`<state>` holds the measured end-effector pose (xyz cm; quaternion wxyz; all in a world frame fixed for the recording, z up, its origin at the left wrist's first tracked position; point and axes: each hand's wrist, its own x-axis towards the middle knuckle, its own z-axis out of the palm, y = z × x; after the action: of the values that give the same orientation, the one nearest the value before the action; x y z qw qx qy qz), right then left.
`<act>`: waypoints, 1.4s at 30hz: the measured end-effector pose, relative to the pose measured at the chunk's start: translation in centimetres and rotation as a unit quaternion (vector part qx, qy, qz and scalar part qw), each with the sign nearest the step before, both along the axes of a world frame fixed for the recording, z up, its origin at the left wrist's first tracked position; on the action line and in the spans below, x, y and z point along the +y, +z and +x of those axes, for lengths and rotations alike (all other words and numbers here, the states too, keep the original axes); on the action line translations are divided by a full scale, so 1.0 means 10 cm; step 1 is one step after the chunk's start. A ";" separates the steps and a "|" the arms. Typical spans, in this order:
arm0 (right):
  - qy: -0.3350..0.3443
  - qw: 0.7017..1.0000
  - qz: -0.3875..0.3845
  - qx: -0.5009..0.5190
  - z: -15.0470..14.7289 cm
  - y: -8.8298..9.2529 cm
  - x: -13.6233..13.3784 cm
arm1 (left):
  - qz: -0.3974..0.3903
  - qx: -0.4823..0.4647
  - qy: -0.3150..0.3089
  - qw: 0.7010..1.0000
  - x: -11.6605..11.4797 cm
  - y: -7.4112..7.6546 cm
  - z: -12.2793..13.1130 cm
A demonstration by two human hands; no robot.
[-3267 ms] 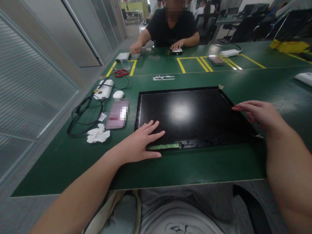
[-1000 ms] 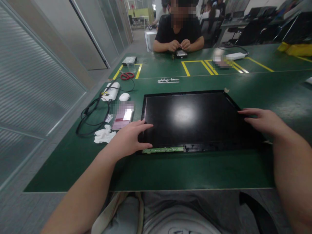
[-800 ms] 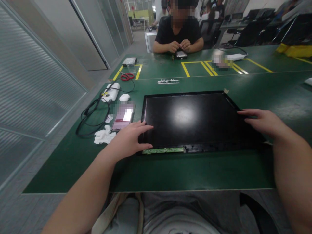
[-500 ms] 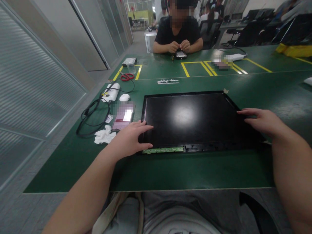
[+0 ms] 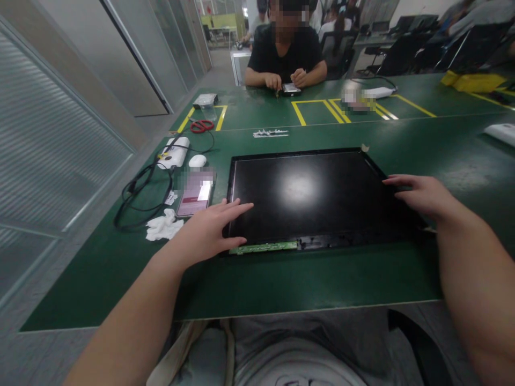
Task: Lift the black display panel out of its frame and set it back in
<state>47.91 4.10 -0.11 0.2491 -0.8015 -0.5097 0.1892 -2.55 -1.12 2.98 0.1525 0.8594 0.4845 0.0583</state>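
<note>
A large black display panel (image 5: 309,193) lies flat on the green table (image 5: 281,279), with a thin green circuit strip (image 5: 263,247) along its near edge. My left hand (image 5: 205,230) rests flat on the panel's near left corner, fingers stretched out. My right hand (image 5: 422,194) lies on the panel's right edge, fingers extended and a little apart. Neither hand holds anything.
Left of the panel lie a phone (image 5: 195,193), a crumpled white tissue (image 5: 163,227), a black cable loop (image 5: 139,195), a white mouse (image 5: 197,160) and red scissors (image 5: 201,126). A person in black (image 5: 286,51) sits across, handling a small device (image 5: 289,89). Yellow tape outlines mark the far table.
My left hand slid from the panel's near edge to its near left corner. The person opposite brought both hands together at the small device. The view shifted slightly.
</note>
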 end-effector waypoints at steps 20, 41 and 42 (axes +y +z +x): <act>-0.065 0.996 0.016 0.066 -0.12 0.07 -0.06 | 0.028 -0.023 0.022 0.999 0.03 -0.07 -0.05; -0.082 0.996 -0.032 -0.029 -0.03 0.04 0.02 | 0.015 0.015 0.104 0.994 0.15 -0.27 0.01; -0.079 0.996 -0.033 -0.037 -0.04 0.04 0.02 | 0.019 0.019 0.104 0.994 0.16 -0.27 0.01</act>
<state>47.50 4.31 0.30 0.2171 -0.8536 -0.4472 0.1560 -2.46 0.48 0.27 0.1199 0.8083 0.5725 0.0665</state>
